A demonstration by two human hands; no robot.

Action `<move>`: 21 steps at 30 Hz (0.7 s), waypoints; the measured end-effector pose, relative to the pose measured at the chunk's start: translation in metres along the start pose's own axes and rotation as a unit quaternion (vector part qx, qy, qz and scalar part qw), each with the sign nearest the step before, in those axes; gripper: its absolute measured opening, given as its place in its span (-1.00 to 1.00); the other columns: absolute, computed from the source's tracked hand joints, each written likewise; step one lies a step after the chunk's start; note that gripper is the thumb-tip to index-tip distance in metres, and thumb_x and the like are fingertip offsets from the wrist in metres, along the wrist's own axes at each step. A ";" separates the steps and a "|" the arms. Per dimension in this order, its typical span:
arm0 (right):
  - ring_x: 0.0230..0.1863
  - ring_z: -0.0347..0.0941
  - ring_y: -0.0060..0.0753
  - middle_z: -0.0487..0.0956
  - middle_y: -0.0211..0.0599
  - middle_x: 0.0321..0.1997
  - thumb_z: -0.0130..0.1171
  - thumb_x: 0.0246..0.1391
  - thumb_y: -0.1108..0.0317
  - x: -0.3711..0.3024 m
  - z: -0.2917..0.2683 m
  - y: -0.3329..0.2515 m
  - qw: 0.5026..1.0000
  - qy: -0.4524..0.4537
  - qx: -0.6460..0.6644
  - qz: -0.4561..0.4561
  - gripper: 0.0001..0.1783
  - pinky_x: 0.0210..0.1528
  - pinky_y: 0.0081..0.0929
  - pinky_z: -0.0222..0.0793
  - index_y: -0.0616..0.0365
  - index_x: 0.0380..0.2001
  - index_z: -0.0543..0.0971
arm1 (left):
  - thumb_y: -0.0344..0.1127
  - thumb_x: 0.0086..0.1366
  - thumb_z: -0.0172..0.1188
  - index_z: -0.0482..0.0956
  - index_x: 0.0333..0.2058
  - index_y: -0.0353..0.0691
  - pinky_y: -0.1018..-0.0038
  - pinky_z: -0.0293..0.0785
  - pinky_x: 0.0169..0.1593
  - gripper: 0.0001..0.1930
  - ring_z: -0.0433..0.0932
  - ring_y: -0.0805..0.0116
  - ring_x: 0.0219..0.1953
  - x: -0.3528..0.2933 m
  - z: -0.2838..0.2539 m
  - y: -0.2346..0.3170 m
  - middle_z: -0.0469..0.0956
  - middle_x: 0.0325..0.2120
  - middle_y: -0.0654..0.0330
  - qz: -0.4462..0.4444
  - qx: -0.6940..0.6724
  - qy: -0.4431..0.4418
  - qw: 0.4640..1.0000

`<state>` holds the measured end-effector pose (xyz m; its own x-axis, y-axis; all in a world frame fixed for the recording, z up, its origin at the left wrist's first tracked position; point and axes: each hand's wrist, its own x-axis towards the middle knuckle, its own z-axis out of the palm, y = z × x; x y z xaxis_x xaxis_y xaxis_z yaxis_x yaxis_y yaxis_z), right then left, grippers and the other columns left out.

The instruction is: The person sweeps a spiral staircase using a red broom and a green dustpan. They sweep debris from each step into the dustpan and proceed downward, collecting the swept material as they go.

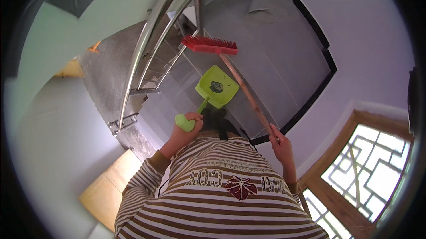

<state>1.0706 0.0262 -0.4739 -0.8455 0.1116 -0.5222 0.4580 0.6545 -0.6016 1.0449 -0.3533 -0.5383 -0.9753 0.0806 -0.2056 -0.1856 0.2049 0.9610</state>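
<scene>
We hold the green dustpan (217,87) low and tilted toward the steps, with its open lip facing the red broom head (209,44), so that short strokes can draw dirt down the stair treads (177,92) and into the pan; in our judgement the stroke goes best when the pan lip sits flat on the tread before the broom moves. Our left hand (186,128) is curled shut around the thick green handle of the dustpan, which lies just right of the steel handrail (146,43). Our right hand (280,143) is wrapped closed around the wooden broom shaft (248,94), well to the right of the handrail; the broom head hangs above the dustpan, close beside the handrail posts. We cannot tell whether either tool touches the stairs.
</scene>
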 end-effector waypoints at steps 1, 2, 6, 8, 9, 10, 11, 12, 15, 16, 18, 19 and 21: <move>-0.31 0.55 -0.39 0.65 -0.14 -0.05 0.12 0.26 0.26 0.008 -0.005 -0.008 1.000 -0.006 -0.015 -0.016 -0.51 -0.16 -0.41 0.44 -0.15 0.26 0.46 | -0.40 0.23 0.26 0.56 -0.32 -0.24 0.38 0.50 -0.12 -0.91 0.60 0.23 -0.21 -0.009 -0.003 0.000 0.63 -0.20 0.10 0.012 0.015 0.018 1.000; -0.25 0.58 -0.34 0.64 -0.10 0.02 0.11 0.26 0.26 0.015 -0.008 -0.013 0.999 -0.012 -0.029 -0.031 -0.51 -0.10 -0.39 0.44 -0.15 0.26 0.46 | -0.41 0.23 0.26 0.56 -0.32 -0.24 0.38 0.50 -0.11 -0.92 0.60 0.22 -0.20 -0.019 -0.008 0.001 0.63 -0.20 0.10 -0.001 0.026 0.032 0.999; -0.33 0.54 -0.50 0.64 -0.07 -0.26 0.09 0.26 0.31 0.041 -0.018 -0.016 0.989 -0.040 -0.138 -0.043 -0.51 -0.21 -0.35 0.44 -0.14 0.26 0.45 | -0.44 0.26 0.22 0.54 -0.35 -0.27 0.43 0.48 -0.16 -0.95 0.56 0.31 -0.25 -0.065 -0.016 0.021 0.61 -0.16 0.11 -0.076 0.041 0.088 0.992; -0.33 0.56 -0.16 0.64 -0.06 -0.27 0.09 0.27 0.25 0.054 -0.023 -0.014 0.985 -0.067 -0.159 -0.027 -0.53 -0.21 -0.29 0.44 -0.27 0.25 0.46 | -0.43 0.30 0.20 0.52 -0.38 -0.29 0.55 0.45 -0.28 -0.92 0.48 0.53 -0.38 -0.084 -0.018 0.020 0.59 -0.13 0.17 -0.100 0.044 0.116 0.987; -0.33 0.57 0.01 0.65 -0.05 -0.27 0.09 0.27 0.22 0.058 -0.024 -0.013 0.982 -0.080 -0.170 -0.018 -0.54 -0.21 -0.26 0.44 -0.33 0.24 0.47 | -0.45 0.29 0.21 0.53 -0.37 -0.29 0.59 0.42 -0.35 -0.94 0.44 0.59 -0.44 -0.092 -0.018 0.016 0.60 -0.14 0.19 -0.088 0.046 0.132 0.986; -0.32 0.57 0.03 0.64 -0.04 -0.30 0.08 0.28 0.21 0.064 -0.024 -0.014 0.979 -0.081 -0.186 -0.029 -0.54 -0.22 -0.22 0.44 -0.33 0.24 0.47 | -0.46 0.27 0.22 0.54 -0.36 -0.28 0.55 0.44 -0.26 -0.95 0.49 0.51 -0.36 -0.099 -0.018 0.015 0.60 -0.15 0.16 -0.122 0.037 0.146 0.981; -0.32 0.57 0.05 0.63 -0.03 -0.32 0.07 0.28 0.21 0.069 -0.023 -0.014 0.976 -0.081 -0.201 -0.039 -0.54 -0.23 -0.19 0.44 -0.33 0.24 0.47 | -0.46 0.26 0.22 0.55 -0.35 -0.28 0.50 0.46 -0.18 -0.96 0.54 0.43 -0.28 -0.105 -0.018 0.016 0.61 -0.15 0.14 -0.156 0.028 0.158 0.975; -0.31 0.57 0.07 0.61 -0.03 -0.35 0.06 0.29 0.20 0.071 -0.021 -0.016 0.972 -0.082 -0.216 -0.050 -0.54 -0.24 -0.16 0.44 -0.33 0.24 0.46 | -0.47 0.24 0.23 0.57 -0.34 -0.27 0.46 0.49 -0.10 -0.96 0.59 0.35 -0.19 -0.113 -0.021 0.016 0.62 -0.16 0.12 -0.191 0.019 0.172 0.966; -0.35 0.54 0.11 0.61 -0.01 -0.36 0.05 0.29 0.20 0.080 -0.008 -0.005 0.953 -0.053 -0.264 -0.136 -0.54 -0.25 -0.09 0.44 -0.35 0.24 0.46 | -0.46 0.25 0.23 0.57 -0.33 -0.30 0.54 0.45 -0.30 -0.95 0.52 0.51 -0.38 -0.125 -0.031 -0.005 0.62 -0.19 0.18 -0.184 0.028 0.211 0.960; -0.35 0.54 0.12 0.61 -0.01 -0.36 0.05 0.29 0.20 0.080 -0.006 -0.006 0.950 -0.061 -0.275 -0.137 -0.54 -0.25 -0.06 0.44 -0.36 0.25 0.45 | -0.46 0.26 0.23 0.57 -0.33 -0.31 0.55 0.44 -0.33 -0.95 0.50 0.54 -0.41 -0.125 -0.036 -0.008 0.61 -0.20 0.19 -0.197 0.021 0.217 0.956; -0.35 0.54 0.16 0.61 0.00 -0.36 0.04 0.28 0.21 0.073 -0.009 -0.001 0.941 -0.072 -0.297 -0.146 -0.53 -0.25 -0.01 0.44 -0.37 0.25 0.45 | -0.43 0.29 0.23 0.59 -0.31 -0.31 0.57 0.44 -0.34 -0.93 0.49 0.56 -0.44 -0.132 -0.031 -0.024 0.62 -0.29 0.23 -0.198 0.018 0.237 0.951; -0.34 0.54 0.16 0.62 -0.01 -0.37 0.05 0.28 0.21 0.072 -0.007 -0.001 0.942 -0.081 -0.290 -0.146 -0.54 -0.25 -0.01 0.44 -0.36 0.25 0.45 | -0.42 0.29 0.23 0.59 -0.31 -0.30 0.57 0.44 -0.34 -0.93 0.49 0.57 -0.45 -0.132 -0.035 -0.030 0.62 -0.32 0.24 -0.206 0.013 0.247 0.947; -0.34 0.54 0.18 0.62 -0.01 -0.37 0.05 0.28 0.21 0.072 -0.002 0.001 0.945 -0.096 -0.278 -0.146 -0.54 -0.24 -0.01 0.45 -0.35 0.24 0.45 | -0.39 0.31 0.23 0.61 -0.29 -0.28 0.59 0.44 -0.36 -0.91 0.49 0.58 -0.47 -0.136 -0.044 -0.055 0.61 -0.39 0.27 -0.193 0.035 0.251 0.948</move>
<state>1.0098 0.0363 -0.5113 -0.8235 -0.2368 -0.5155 -0.0469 0.9340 -0.3542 1.1823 -0.4184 -0.5549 -0.7736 -0.4851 -0.4077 -0.5485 0.1904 0.8142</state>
